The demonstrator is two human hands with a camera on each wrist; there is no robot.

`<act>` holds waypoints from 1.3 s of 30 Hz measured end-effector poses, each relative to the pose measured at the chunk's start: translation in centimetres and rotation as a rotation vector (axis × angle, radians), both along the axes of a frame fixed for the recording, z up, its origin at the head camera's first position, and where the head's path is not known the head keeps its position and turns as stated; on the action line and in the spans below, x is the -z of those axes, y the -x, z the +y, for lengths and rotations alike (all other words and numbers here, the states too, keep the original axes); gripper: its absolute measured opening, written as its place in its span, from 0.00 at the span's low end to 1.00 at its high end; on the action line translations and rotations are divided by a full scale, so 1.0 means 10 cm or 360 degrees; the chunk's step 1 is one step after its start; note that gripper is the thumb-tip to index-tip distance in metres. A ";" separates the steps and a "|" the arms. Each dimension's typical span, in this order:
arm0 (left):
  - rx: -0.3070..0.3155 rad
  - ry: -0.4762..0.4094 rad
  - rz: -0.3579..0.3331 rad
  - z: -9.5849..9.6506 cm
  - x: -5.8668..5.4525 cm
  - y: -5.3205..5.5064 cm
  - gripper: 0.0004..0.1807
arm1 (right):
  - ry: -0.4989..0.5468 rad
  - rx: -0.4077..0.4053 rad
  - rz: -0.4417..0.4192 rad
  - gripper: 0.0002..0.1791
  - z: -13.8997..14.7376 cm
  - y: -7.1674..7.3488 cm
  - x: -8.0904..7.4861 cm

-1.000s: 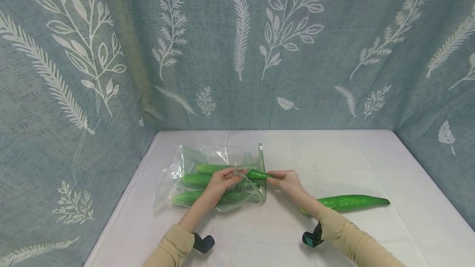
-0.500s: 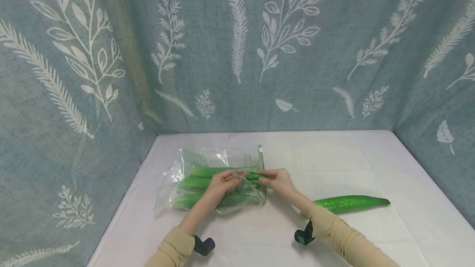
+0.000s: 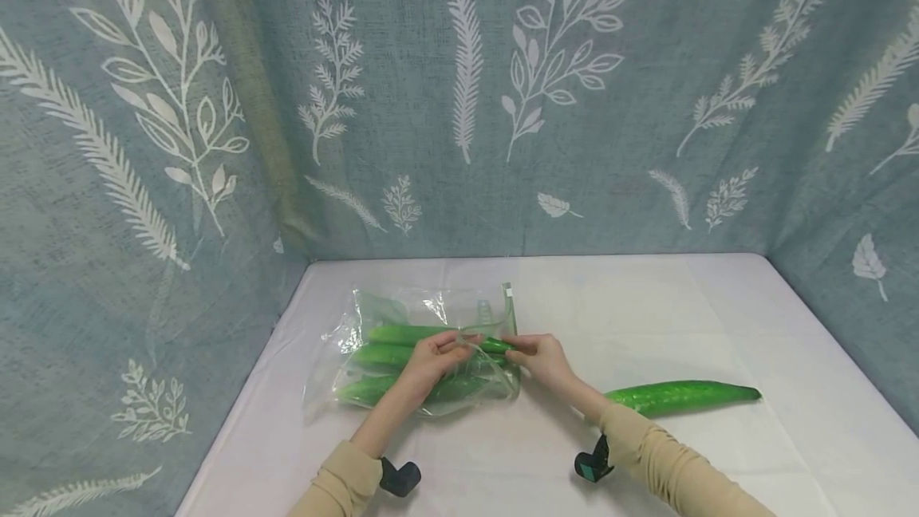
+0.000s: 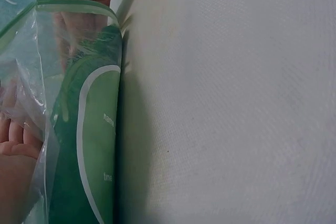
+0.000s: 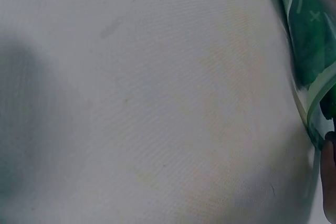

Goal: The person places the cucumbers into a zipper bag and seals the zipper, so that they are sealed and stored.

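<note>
A clear zip bag (image 3: 445, 305) lies on the left half of the table, its mouth facing right. Inside it are three cucumbers, the back one (image 3: 402, 333), a middle one (image 3: 376, 354) and a front one (image 3: 366, 389). My left hand (image 3: 434, 357) pinches the upper edge of the bag's mouth. At the opening, my right hand (image 3: 542, 359) holds the tip of the back cucumber between thumb and fingers. The left wrist view shows the bag's printed green label (image 4: 102, 140) close up, with the left hand (image 4: 18, 150) at the edge.
Another cucumber (image 3: 685, 396) lies on the white table (image 3: 646, 309) at the right, partly behind the right forearm. A patterned blue-green curtain (image 3: 402, 102) encloses the back and sides. Dark wrist cameras, left (image 3: 400, 478) and right (image 3: 593, 465), hang beneath the sleeves.
My right hand has moved left, pushing the back cucumber further into the bag. My left hand keeps its hold on the bag's edge.
</note>
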State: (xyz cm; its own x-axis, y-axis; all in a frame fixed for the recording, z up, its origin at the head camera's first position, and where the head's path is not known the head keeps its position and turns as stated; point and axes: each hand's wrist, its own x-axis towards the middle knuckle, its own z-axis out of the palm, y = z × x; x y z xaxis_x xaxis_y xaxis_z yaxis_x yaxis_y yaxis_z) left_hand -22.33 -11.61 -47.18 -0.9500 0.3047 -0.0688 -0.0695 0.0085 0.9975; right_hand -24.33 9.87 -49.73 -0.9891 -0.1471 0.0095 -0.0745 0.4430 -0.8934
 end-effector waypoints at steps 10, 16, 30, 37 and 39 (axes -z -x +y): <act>-0.0005 -0.0004 0.0006 0.00 0.02 0.01 0.21 | 0.0009 0.0063 0.0018 0.14 0.04 -0.03 -0.03; 0.0000 -0.0011 -0.0024 0.00 0.01 0.01 0.23 | 0.0032 0.0114 0.0032 0.14 0.07 -0.02 -0.02; 0.0017 -0.0034 -0.0039 0.00 -0.02 0.00 0.23 | 0.0057 0.0138 0.0012 0.14 0.09 -0.05 -0.02; 0.0018 -0.0020 -0.0041 0.00 -0.03 -0.01 0.24 | 0.0052 0.0123 0.0035 0.15 0.10 -0.06 -0.02; 0.0015 -0.0014 -0.0043 0.00 -0.04 -0.01 0.24 | 0.0069 0.0117 0.0031 0.15 0.11 -0.06 -0.03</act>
